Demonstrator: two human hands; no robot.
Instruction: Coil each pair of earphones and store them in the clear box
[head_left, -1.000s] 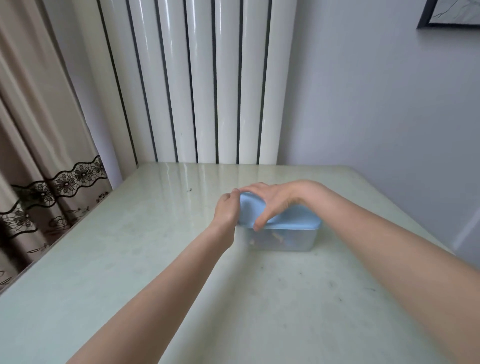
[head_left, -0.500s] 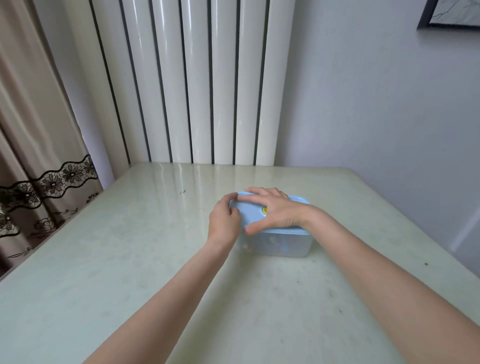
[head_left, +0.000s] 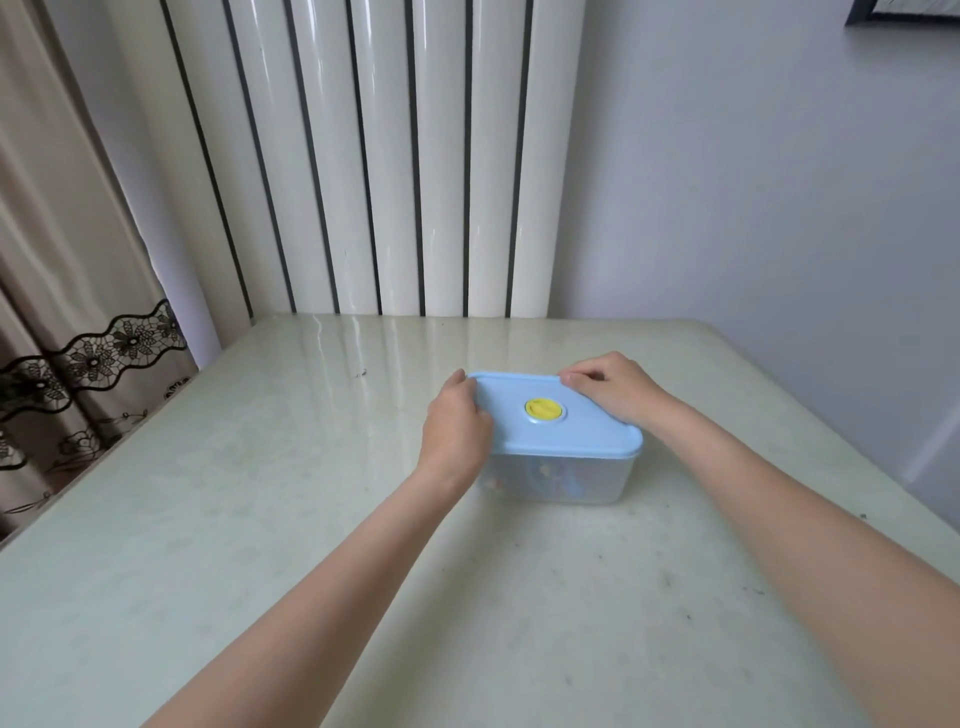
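Looks like a home, a lived-in room. Pale glossy table (head_left: 218, 519) pushed up against a tall white column radiator (head_left: 374, 156). Beige curtain (head_left: 62, 249) hanging at the left, trimmed with a dark floral lace band (head_left: 93, 348). Plain grey-white wall (head_left: 753, 182) on the right, with the corner of a framed picture (head_left: 904, 13) poking in up top.

One head-worn wide-angle camera looks forward and down from the near edge of the table (head_left: 208, 519). It faces the far radiator (head_left: 395, 156) and wall, with the curtain (head_left: 62, 260) left. The forearms reach in from the near corners.
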